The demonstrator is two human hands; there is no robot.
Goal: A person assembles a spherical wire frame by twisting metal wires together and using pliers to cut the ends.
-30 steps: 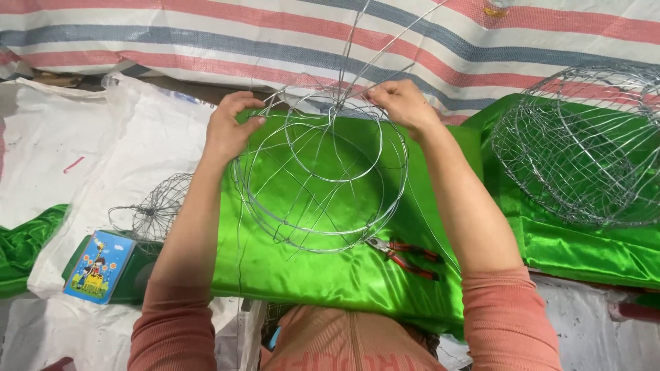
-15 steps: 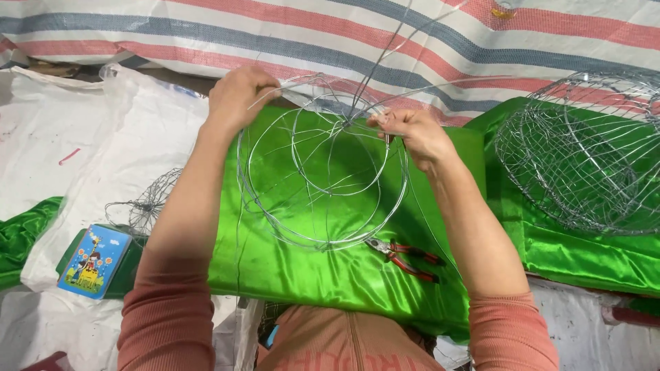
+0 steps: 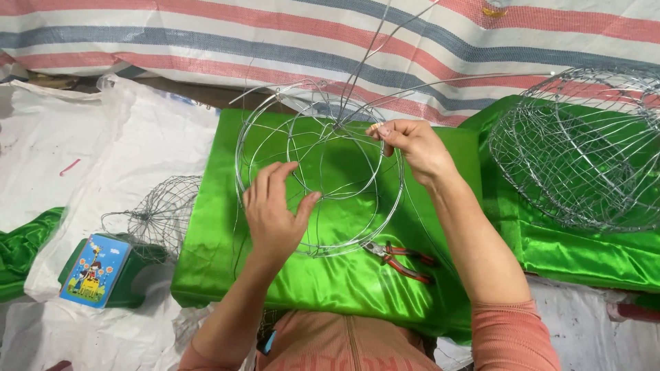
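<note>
A round wire frame [image 3: 395,206] of concentric rings and crossing spokes lies on a shiny green cloth [image 3: 344,282]. My left hand [image 3: 275,213] rests on the frame's lower left part, fingers curled around thin wires. My right hand [image 3: 409,148] is at the frame's upper right, pinching a wire end near the centre where long loose wires rise upward. Red-handled pliers [image 3: 402,257] lie on the cloth just below the frame.
A large finished wire basket [image 3: 584,151] sits on green cloth at the right. A small wire mesh piece [image 3: 161,213] and a colourful box [image 3: 93,268] lie at the left on white sheeting [image 3: 82,165]. A striped tarp [image 3: 275,34] covers the back.
My left hand has come down from the frame's upper left rim to its lower left part. My right hand stayed near the top centre of the frame.
</note>
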